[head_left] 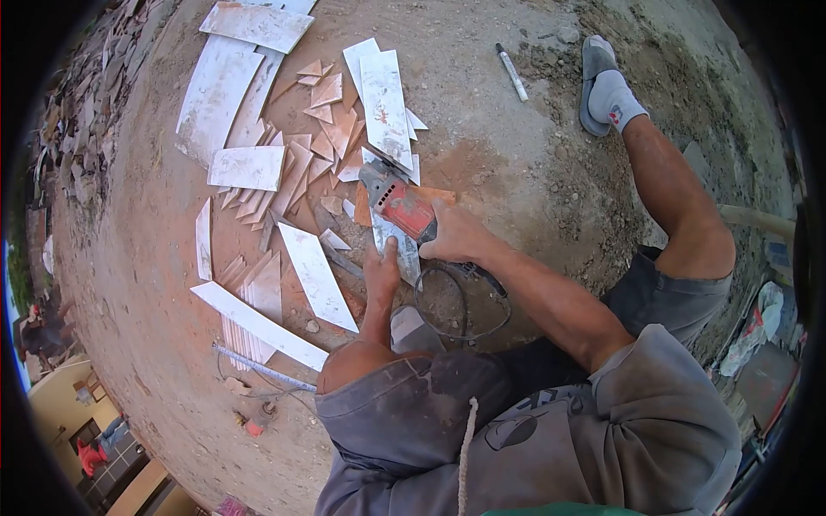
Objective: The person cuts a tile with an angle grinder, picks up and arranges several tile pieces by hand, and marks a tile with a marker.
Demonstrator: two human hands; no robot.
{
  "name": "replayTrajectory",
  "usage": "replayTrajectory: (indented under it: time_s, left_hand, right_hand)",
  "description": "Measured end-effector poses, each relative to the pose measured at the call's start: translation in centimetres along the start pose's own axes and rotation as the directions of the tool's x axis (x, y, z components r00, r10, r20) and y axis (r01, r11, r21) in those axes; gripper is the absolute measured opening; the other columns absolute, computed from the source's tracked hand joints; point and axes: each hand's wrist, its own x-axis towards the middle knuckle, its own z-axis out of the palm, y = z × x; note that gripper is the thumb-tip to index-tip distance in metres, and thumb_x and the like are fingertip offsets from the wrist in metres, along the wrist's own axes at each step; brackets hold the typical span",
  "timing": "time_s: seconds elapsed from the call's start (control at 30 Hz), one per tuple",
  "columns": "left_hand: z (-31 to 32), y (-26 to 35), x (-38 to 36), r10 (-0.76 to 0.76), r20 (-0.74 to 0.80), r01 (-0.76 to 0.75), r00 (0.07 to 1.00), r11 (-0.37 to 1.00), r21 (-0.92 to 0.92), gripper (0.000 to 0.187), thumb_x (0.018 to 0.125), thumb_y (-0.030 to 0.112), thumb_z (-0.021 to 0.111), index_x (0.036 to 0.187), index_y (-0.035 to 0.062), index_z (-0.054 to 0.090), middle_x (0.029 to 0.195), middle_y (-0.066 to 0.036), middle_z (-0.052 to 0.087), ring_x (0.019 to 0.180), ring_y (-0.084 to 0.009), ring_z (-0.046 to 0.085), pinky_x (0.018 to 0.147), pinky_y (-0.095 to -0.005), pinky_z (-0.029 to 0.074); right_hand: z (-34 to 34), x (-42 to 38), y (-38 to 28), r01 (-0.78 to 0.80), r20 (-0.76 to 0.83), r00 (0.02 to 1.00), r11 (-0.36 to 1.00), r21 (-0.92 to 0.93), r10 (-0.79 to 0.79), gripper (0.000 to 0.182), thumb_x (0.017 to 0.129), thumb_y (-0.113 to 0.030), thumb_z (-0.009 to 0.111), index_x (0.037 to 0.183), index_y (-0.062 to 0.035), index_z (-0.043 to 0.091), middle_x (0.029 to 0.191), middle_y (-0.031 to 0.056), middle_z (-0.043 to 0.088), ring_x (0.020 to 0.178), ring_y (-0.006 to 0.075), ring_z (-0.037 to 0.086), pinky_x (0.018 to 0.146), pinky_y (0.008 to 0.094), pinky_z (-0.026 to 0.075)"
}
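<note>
My right hand (447, 234) is wrapped round the rear of a red and grey angle grinder (403, 206), whose head points up and left. Beneath the tool lies a white tile piece (397, 243). My left hand (381, 265) grips the left edge of that tile, thumb on top. The grinder's head is over the tile's upper end, and its disc cannot be made out. A black cable (465, 301) loops on the ground below my right hand. Just above the grinder lies a longer white tile (385, 99).
Triangular tile offcuts (297, 168) are heaped left of the grinder. More white strips (318, 275) lie nearer me, and large tiles (219, 95) at upper left. A marker (512, 72) is on the dirt. A person in red (89, 457) is far off at lower left.
</note>
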Motion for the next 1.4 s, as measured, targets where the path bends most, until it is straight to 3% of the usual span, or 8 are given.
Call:
replayTrajectory:
  time_s: [0.3,0.37,0.6,0.8,0.93,1.0,1.1,1.4]
  left_hand:
    - [0.2,-0.1,0.1,-0.032,-0.007,0.032,0.999,0.994,0.103,0.037,0.097,0.027,0.056,0.118,-0.0038,0.059,0.105,-0.020,0.066,0.099,-0.0282,0.063,0.088,-0.0398,0.046]
    - [0.2,-0.1,0.0,-0.010,-0.036,0.011,0.999,0.999,0.033,0.046,0.096,0.043,0.057,0.099,-0.0032,0.060,0.095,-0.028,0.065,0.093,-0.0442,0.062,0.082,-0.0477,0.046]
    - [0.1,-0.4,0.0,-0.008,-0.026,0.008,1.000,1.000,-0.010,0.046,0.095,0.042,0.057,0.099,-0.0029,0.060,0.094,-0.027,0.065,0.092,-0.0427,0.062,0.082,-0.0469,0.046]
    - [-0.8,-0.5,-0.2,-0.034,-0.036,0.021,0.999,0.955,-0.296,0.038,0.098,0.033,0.056,0.108,-0.0028,0.064,0.093,-0.011,0.066,0.088,-0.0187,0.058,0.081,-0.0364,0.045]
    - [-3.7,1.0,-1.5,-0.109,-0.071,0.076,0.992,0.930,-0.359,0.039,0.097,0.034,0.056,0.105,-0.0024,0.065,0.092,-0.010,0.066,0.087,-0.0183,0.057,0.080,-0.0348,0.045]
    - [-5.8,2.3,-2.7,-0.124,-0.159,0.055,0.980,0.924,-0.379,0.040,0.099,0.037,0.055,0.108,-0.0012,0.065,0.094,-0.005,0.065,0.086,-0.0129,0.053,0.079,-0.0303,0.043]
    - [-8.9,0.2,-6.0,-0.144,-0.376,0.035,0.915,0.959,-0.283,0.046,0.097,0.041,0.056,0.112,-0.0022,0.063,0.100,-0.011,0.066,0.093,-0.0149,0.055,0.083,-0.0299,0.043]
    - [-18.8,-6.6,-26.9,-0.490,-0.712,-0.094,0.503,0.788,-0.608,0.040,0.098,0.036,0.059,0.114,-0.0009,0.063,0.098,-0.004,0.066,0.088,-0.0106,0.057,0.080,-0.0279,0.046]
  right_hand:
    - [0.0,-1.9,0.5,-0.072,0.041,0.997,0.997,-0.002,0.072,0.067,0.061,-0.031,0.072,0.111,0.0082,0.052,0.097,0.0329,0.064,0.093,0.0458,0.064,0.083,0.0467,0.052]
    - [0.3,-1.1,0.8,-0.039,0.025,0.999,0.999,-0.016,0.040,0.071,0.060,-0.032,0.073,0.113,0.0100,0.051,0.098,0.0326,0.064,0.094,0.0455,0.064,0.084,0.0462,0.052]
    - [-0.1,1.6,0.5,0.087,-0.023,0.996,0.996,-0.011,-0.087,0.078,0.057,-0.035,0.076,0.117,0.0085,0.052,0.106,0.0316,0.063,0.100,0.0441,0.062,0.086,0.0456,0.050]
    - [-2.7,1.0,-0.7,0.041,-0.052,0.998,0.996,0.085,-0.037,0.075,0.057,-0.037,0.079,0.117,0.0015,0.055,0.100,0.0212,0.065,0.093,0.0332,0.064,0.083,0.0393,0.049]
    - [-5.3,0.1,0.9,0.193,-0.286,0.947,0.970,0.147,-0.145,0.073,0.060,-0.037,0.079,0.119,0.0002,0.057,0.100,0.0191,0.067,0.093,0.0317,0.066,0.082,0.0402,0.051]
    - [-6.9,-0.9,0.1,0.122,-0.160,0.984,0.947,0.297,-0.077,0.067,0.063,-0.033,0.079,0.117,0.0002,0.057,0.091,0.0116,0.067,0.081,0.0242,0.066,0.074,0.0369,0.052]
    - [-6.7,-3.9,-2.4,0.160,-0.151,0.984,0.863,0.479,-0.099,0.047,0.072,-0.023,0.073,0.110,-0.0007,0.057,0.076,0.0023,0.058,0.063,0.0115,0.058,0.059,0.0254,0.046]
    - [-4.9,-2.4,-0.9,0.068,-0.017,0.998,0.875,0.479,-0.069,0.042,0.077,-0.024,0.072,0.109,-0.0014,0.057,0.081,0.0039,0.058,0.062,0.0136,0.056,0.057,0.0265,0.046]
